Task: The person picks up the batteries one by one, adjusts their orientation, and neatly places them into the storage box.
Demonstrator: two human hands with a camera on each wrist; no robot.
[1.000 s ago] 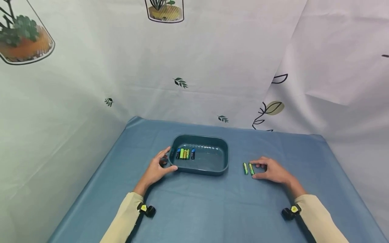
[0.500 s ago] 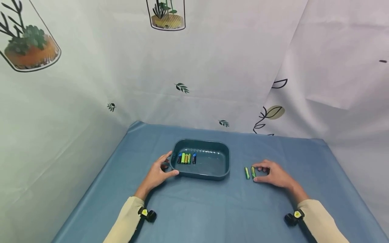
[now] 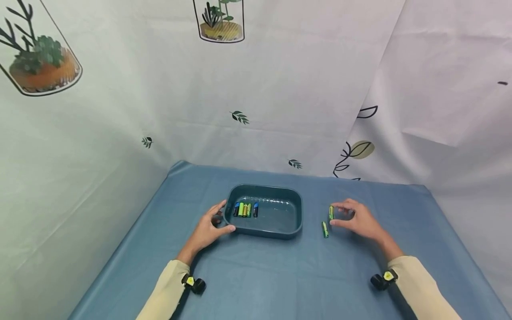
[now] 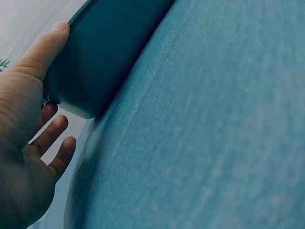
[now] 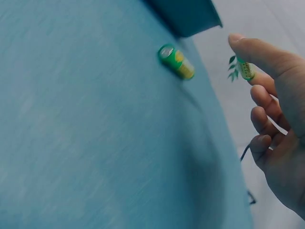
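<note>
A dark teal rectangular dish (image 3: pixel 280 222) stands on the table with several batteries (image 3: pixel 245 210) lying side by side at its left end. My left hand (image 3: pixel 208 231) holds the dish's left end, thumb at the near corner of the rim and fingers round the far side; in the left wrist view its lower fingers hang loose. To the right of the dish, my right hand (image 3: pixel 358 220) pinches a green-and-yellow battery (image 3: pixel 331 212) between thumb and fingertips, raised above the cloth. A similar green battery (image 3: pixel 325 229) lies on the table just left of that hand.
A blue cloth (image 3: pixel 264 275) covers the table. Behind it and along the sides hangs a pale curtain (image 3: pixel 280 89) printed with plants and leaves. A small black camera (image 3: pixel 198 286) is strapped at the left wrist, another camera (image 3: pixel 379 282) at the right.
My right hand has lifted its battery off the cloth, away from the battery beside it, and moved slightly farther from me. The left hand keeps its place at the dish. The head view has tilted slightly upward.
</note>
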